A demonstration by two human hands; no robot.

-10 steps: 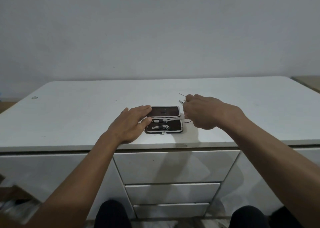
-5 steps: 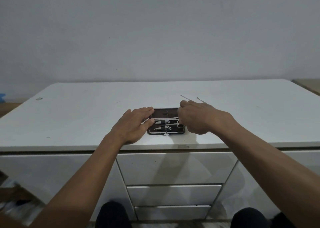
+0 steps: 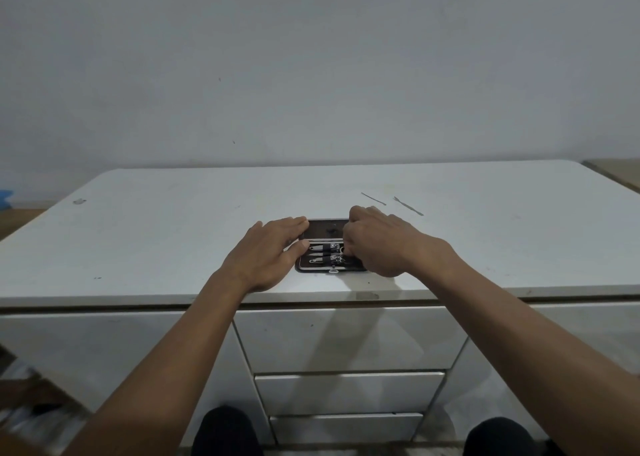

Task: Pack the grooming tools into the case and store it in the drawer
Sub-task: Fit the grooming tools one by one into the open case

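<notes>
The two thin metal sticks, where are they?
In the head view, the two thin metal sticks lie loose on the white countertop, just behind the right hand and the open case.

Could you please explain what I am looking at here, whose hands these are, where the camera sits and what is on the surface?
There is no machine here: a person wears one wide-angle camera on the head, looking forward and down, so both arms reach in from the bottom of the picture. The person sits at a white cabinet top with closed drawers below. Near its front edge lies a small dark grooming case, open flat, with two metal nail clippers strapped inside. The left hand lies with straight fingers on the case's left edge, steadying it. The right hand is curled over the case's right side, apparently fitting a tool in; what it pinches is mostly hidden. Two thin metal tools lie loose on the top behind the right hand, not yet packed.
</notes>
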